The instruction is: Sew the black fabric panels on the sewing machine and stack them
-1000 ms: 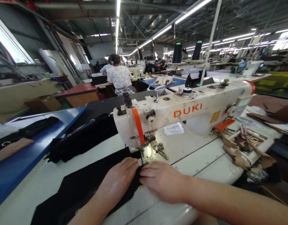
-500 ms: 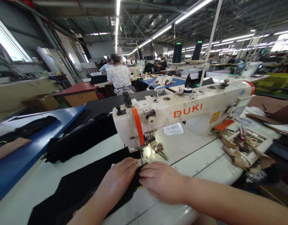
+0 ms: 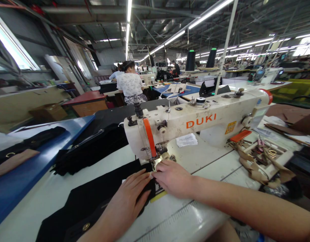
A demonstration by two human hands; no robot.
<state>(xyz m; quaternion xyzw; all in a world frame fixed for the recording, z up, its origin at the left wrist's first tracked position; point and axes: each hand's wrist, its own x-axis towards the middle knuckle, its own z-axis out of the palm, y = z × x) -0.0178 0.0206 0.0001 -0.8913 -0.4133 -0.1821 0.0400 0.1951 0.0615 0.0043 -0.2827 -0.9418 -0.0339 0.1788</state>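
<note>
That black fabric panel [image 3: 94,191] lies on the white tabletop [image 3: 175,222], long axis slanting from near left toward the needle end of the DUKI sewing machine [image 3: 200,117]. I'd say its edge is being positioned; next calls for keeping it flat. The left hand [image 3: 131,193] lies over it, thumb spread from extended fingers; the right hand's [image 3: 173,178] fingers bunch together, grip unclear.

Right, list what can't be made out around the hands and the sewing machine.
All in the head view:
- Whether the needle meets the black fabric: too small to tell, beside the right hand.
- The white sliver: mostly covered by the left hand.
- The fabric's near end: cut off by the bottom edge.
- Wording on the papers: too small to read.
</note>
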